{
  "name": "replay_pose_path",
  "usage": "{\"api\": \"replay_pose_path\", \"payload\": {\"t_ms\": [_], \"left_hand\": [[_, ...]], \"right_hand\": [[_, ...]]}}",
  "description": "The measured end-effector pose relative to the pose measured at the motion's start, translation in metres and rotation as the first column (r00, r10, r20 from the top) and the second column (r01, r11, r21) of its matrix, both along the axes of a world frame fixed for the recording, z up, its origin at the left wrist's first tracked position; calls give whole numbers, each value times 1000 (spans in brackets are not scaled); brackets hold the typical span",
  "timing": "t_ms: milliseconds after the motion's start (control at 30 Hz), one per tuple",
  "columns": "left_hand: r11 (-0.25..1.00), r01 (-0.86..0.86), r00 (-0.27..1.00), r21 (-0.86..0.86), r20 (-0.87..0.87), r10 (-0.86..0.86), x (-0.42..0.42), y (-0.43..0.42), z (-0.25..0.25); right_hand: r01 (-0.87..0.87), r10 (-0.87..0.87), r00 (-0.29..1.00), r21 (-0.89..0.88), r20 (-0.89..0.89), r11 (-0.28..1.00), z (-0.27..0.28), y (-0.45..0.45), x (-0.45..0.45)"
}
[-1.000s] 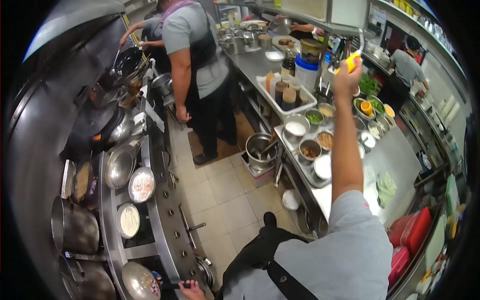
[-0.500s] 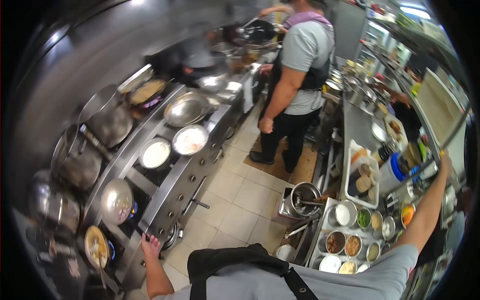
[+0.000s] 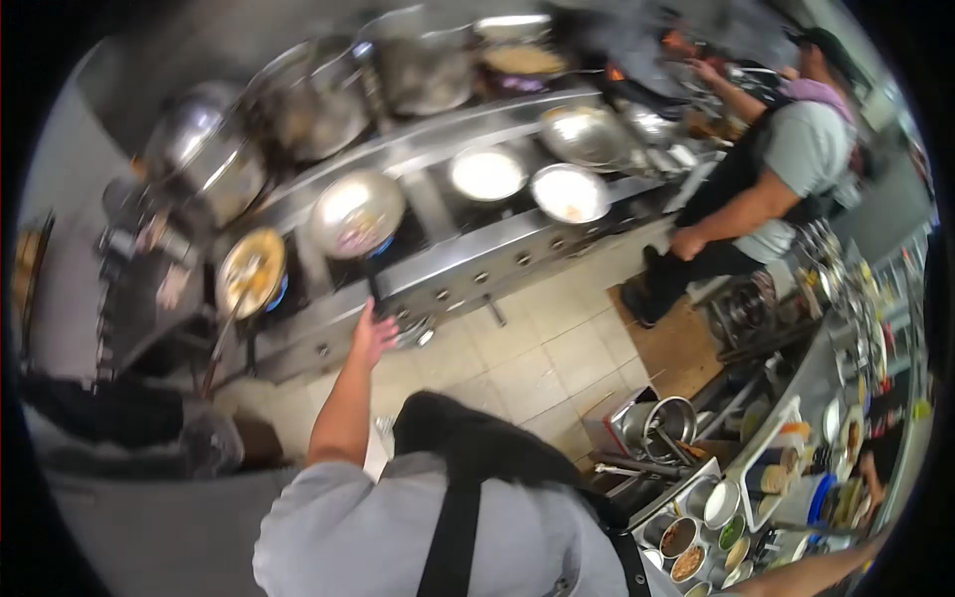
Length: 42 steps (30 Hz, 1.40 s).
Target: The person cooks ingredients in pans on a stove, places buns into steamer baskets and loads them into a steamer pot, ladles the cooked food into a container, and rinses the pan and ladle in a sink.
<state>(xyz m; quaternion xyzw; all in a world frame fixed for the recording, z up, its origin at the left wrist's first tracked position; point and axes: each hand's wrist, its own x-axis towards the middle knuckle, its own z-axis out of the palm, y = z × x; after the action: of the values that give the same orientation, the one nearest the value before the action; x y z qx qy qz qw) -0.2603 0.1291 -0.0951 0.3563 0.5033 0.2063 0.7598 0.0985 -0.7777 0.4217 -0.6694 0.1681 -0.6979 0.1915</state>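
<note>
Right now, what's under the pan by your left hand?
A blue flame shows at the near edge of the pan; the pan covers the rest of what lies beneath.

Grey shirt (image 3: 537, 532), its short, loose sleeve (image 3: 310, 502) creased. Over it goes a black apron (image 3: 438, 428) with wide black straps (image 3: 450, 542), one bearing a round stud (image 3: 640, 578). Left hand (image 3: 372, 336) bare.

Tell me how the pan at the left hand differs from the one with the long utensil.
The hand-side pan shows pinkish bits and bare metal; the utensil pan shows yellowish food. The utensil pan has a long utensil leaning out; the hand-side pan has none. Blue flame shows beside both.
</note>
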Motion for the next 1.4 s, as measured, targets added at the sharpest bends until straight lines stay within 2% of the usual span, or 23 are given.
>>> {"api": "replay_pose_path", "payload": {"t_ms": [100, 133, 167, 233, 300, 367, 500, 567, 633, 667, 700, 767, 800, 833, 900, 967, 1033, 1067, 1133, 1233, 1300, 1367, 1400], "left_hand": [[997, -49, 992, -60, 112, 56, -21, 3, -13], [997, -16, 992, -78, 121, 26, -32, 2, -28], [996, 14, 991, -91, 134, -2, -44, 1, -48], [986, 160, 969, -37, -183, -164, -74, -6, -100], [865, 501, 790, -38, -389, -474, -124, -16, -126], [691, 715, 546, -101, -537, -643, -186, -20, -195], [895, 204, 706, -398, -574, -416, -311, -36, -200], [879, 83, 766, -470, -534, -358, -369, -29, -207], [884, -45, 709, -465, -638, -299, -399, -21, -192], [864, 243, 626, -441, -608, -487, -433, -19, -227], [863, 249, 624, -441, -608, -490, -439, -9, -215], [896, -201, 863, -395, -505, -29, -448, 10, -180], [950, -237, 960, -203, -201, 196, -484, 23, -214], [947, -302, 918, -109, 236, 320, -519, 35, -248], [954, -219, 708, -203, 640, 299, -519, 85, -161], [879, -419, 829, -228, 300, 472, -459, 113, -3], [904, -386, 857, -186, 291, 426, -436, 135, 52], [903, -388, 855, -185, 293, 427, -431, 143, 55], [972, -167, 899, -163, 381, 218, -424, 155, 61], [974, -64, 900, -219, 409, 151, -408, 158, 60], [984, -145, 925, -107, 340, 173, -384, 148, 71], [960, 1, 965, 282, -251, 73, -368, 141, 76], [919, 61, 925, 390, -367, 95, -363, 136, 84]], "right_hand": [[-240, 232, 969, -102, -79, 965, -13, 97, -22], [-488, 496, 800, 114, -337, 865, -37, 92, -20], [-618, 715, 496, 379, -492, 689, -61, 98, -14], [-815, 789, 379, 230, -483, 532, -92, 247, -65], [-850, 675, 252, 175, -694, 497, -127, 328, -105], [-795, 739, -93, 497, -667, 348, -172, 393, -124], [-647, 696, -409, 725, -591, 236, -225, 519, -175], [-620, 635, -464, 738, -618, 266, -235, 554, -181], [-654, 584, -502, 722, -638, 227, -229, 599, -200], [-652, 583, -500, 722, -640, 232, -226, 618, -211], [-648, 566, -547, 740, -617, 180, -223, 637, -223], [-644, 550, -585, 753, -596, 131, -225, 656, -238], [-649, 519, -604, 751, -605, 121, -231, 662, -245], [-653, 486, -622, 749, -614, 112, -237, 667, -251], [-631, 443, -638, 758, -629, 167, -238, 685, -271], [-681, 391, -647, 727, -654, 90, -263, 687, -275], [-667, 361, -669, 739, -649, 94, -268, 702, -291], [-655, 329, -690, 749, -645, 96, -268, 711, -300], [-639, 295, -717, 765, -631, 85, -270, 726, -320], [-623, 250, -755, 782, -606, 16, -280, 733, -346], [-619, 247, -767, 784, -592, -45, -288, 727, -358], [-666, 183, -738, 744, -649, -46, -295, 714, -369], [-667, 187, -735, 745, -651, -30, -299, 706, -374]]}}
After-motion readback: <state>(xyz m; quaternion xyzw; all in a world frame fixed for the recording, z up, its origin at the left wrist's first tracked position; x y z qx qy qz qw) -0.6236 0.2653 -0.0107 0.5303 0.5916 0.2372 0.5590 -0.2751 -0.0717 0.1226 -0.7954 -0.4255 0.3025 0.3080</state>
